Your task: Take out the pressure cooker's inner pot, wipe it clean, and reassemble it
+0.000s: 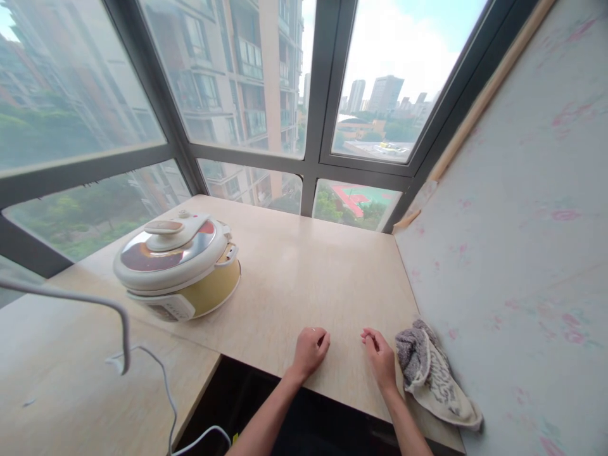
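Two hands rest near the front edge of a pale counter point(308, 272). The left hand point(311, 350) is curled into a soft fist with the knuckles up, and it holds nothing. The right hand point(380, 354) lies just beside it, a little apart. Its fingers are bent in too, and it looks empty. Right next to the right hand, on its outer side, is a gray and white cloth point(430, 373), all bunched up. It is so close that I cannot tell if the hand touches it. The cloth sits where the counter meets a wall point(522, 221) with faint pink flowers. Far ahead of the left hand, and off to its outer side, stands a round cooker point(178, 266) with its lid shut. A white cord point(142, 354) hangs near the left arm. I think this is a waiting moment, with nothing picked up yet. To take the cloth, the right hand would need to open its fingers, slide a tiny bit outward, and pinch the soft folds, because a loose cloth can slip out.
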Demonstrator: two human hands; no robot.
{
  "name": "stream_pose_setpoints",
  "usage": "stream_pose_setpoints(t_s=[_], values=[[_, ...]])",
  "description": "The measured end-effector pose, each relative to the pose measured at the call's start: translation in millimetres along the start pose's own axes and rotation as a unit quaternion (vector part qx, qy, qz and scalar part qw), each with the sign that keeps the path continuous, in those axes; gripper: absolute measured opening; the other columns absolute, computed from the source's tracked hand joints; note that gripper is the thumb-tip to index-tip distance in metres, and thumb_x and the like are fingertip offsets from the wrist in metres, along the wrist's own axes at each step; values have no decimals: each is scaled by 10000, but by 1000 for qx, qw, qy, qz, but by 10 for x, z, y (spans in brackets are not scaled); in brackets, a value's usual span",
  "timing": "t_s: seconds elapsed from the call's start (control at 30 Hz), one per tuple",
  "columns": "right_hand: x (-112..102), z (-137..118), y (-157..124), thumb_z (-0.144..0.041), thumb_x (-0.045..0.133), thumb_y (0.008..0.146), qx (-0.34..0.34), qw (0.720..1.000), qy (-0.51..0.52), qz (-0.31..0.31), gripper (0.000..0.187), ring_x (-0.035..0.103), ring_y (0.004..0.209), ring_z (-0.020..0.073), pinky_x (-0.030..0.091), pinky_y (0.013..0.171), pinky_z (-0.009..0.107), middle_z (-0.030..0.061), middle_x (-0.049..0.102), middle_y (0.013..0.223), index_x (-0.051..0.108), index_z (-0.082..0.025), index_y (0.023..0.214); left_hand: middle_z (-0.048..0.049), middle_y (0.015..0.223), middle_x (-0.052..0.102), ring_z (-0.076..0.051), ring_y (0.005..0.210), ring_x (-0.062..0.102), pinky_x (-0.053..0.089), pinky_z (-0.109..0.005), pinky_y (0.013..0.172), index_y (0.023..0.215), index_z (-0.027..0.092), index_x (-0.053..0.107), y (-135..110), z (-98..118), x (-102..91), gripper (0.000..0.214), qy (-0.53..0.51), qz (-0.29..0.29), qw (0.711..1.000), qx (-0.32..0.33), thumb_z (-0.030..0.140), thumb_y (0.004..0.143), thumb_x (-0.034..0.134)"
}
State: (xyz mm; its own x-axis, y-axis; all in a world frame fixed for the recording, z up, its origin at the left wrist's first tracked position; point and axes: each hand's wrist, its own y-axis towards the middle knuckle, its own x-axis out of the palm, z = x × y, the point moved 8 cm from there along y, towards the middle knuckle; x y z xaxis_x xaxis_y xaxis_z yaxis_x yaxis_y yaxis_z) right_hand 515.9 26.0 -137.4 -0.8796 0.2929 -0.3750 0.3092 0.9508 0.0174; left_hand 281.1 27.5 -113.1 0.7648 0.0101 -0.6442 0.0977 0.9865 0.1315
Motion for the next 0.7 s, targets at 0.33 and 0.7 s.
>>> stream_pose_setpoints(t_s=[0.33,0.7], values=[[13,50,17,-538,575,709,51,999,-7,13,458,715,867,275,536,780,360,105,761,923,693,-172,957,-34,626,589,-154,623,501,343,-295,644,626,182,546,-101,-130,-95,333,-172,-11,984,-44,345,907,472],[712,-687,123,-524,693,610,77,989,93,-86,482,659,724,206,525,680,335,92,735,878,671,-160,924,-17,594,593,-128,563,485,373,-260,563,799,177,745,-509,-569,-2670,270,-455,279,845,-32,441,813,691]])
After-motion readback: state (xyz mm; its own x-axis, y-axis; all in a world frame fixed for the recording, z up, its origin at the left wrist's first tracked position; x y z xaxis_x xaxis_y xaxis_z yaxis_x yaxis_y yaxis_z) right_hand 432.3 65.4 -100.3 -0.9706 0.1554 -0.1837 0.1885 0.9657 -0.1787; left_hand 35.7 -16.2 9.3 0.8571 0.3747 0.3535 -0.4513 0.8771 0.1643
